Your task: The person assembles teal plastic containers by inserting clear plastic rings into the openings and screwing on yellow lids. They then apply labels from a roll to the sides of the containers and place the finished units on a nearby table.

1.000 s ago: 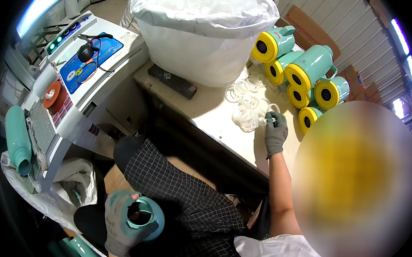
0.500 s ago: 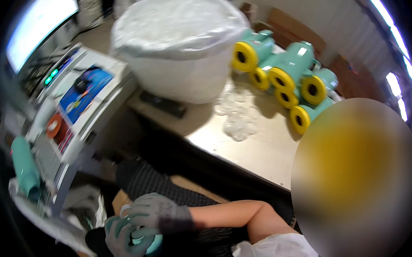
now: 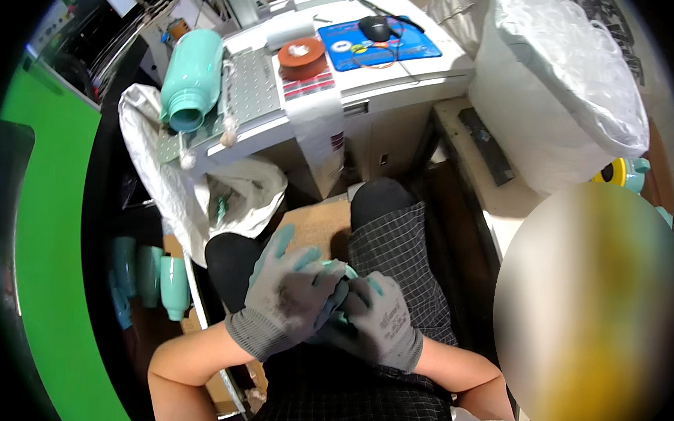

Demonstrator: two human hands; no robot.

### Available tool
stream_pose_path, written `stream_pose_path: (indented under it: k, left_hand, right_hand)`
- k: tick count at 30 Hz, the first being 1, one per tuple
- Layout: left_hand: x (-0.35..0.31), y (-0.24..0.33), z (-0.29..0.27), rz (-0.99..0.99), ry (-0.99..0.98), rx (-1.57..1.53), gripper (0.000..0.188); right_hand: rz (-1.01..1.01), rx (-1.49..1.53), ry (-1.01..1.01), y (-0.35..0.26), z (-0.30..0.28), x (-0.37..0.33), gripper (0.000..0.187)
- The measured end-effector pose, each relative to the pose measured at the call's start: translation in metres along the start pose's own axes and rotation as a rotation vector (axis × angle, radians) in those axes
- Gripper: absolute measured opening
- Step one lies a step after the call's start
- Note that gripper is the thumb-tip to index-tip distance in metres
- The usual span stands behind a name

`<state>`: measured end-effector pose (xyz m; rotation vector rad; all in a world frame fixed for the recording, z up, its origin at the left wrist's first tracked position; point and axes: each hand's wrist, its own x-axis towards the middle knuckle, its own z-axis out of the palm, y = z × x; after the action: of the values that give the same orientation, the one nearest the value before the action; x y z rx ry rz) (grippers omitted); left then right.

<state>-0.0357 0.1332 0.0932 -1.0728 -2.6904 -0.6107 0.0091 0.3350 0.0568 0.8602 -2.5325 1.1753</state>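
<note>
Both my hands wear grey gloves with teal-coated fingers and meet over my lap. My left hand (image 3: pixel 292 291) has a finger or two stretched up; its other fingers curl in against my right hand. The right hand (image 3: pixel 381 318) is closed, its fingers bent inward at the same spot. Between and beneath them is a teal rounded piece (image 3: pixel 340 266), of which only a curved edge shows; the gloves hide the rest. A teal bottle (image 3: pixel 192 80) lies tilted on the perforated metal surface (image 3: pixel 252 86) ahead of me on the left, its open neck toward me.
A white sack (image 3: pixel 158 172) hangs open below the bottle. Several teal bottles (image 3: pixel 174 286) stand low at the left. Ahead are an orange tape roll (image 3: pixel 301 60) and a black mouse (image 3: pixel 374 28) on a blue mat. A lined white bin (image 3: pixel 537 106) stands on the right-hand table (image 3: pixel 455 118).
My view has swung left, from the table with yellow-ended teal bottles toward the tape and mouse. My hands now appear nearer the middle, still together around the teal piece.
</note>
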Motion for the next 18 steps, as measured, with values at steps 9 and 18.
stream_pose_path:
  k: [9, 18]
  left_hand:
    - [0.059, 0.008, -0.029, 0.177, -0.404, 0.253, 0.022]
    - [0.07, 0.01, 0.013, 0.186, -0.502, 0.131, 0.014]
  right_hand:
    - [-0.078, -0.046, -0.028, 0.009, -0.001, -0.003, 0.032]
    - [0.02, -0.022, -0.065, 0.023, -0.013, -0.02, 0.027]
